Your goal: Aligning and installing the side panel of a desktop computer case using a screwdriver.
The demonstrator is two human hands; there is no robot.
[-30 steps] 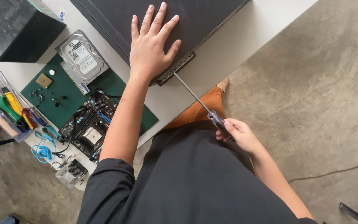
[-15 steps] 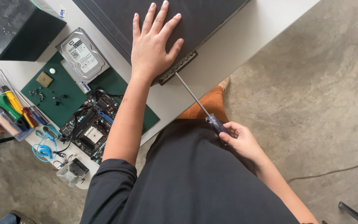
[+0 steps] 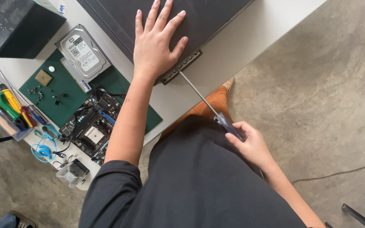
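Computer case (image 3: 191, 21), dark and boxy, lies flat on the white table (image 3: 241, 55), looking heavy and rigid. The left hand (image 3: 155, 42) presses on it with fingers spread, clamping nothing. The right hand (image 3: 250, 143) is closed around the handle of a long screwdriver (image 3: 203, 101), tip at the case's rear edge; that thin shaft could slip.
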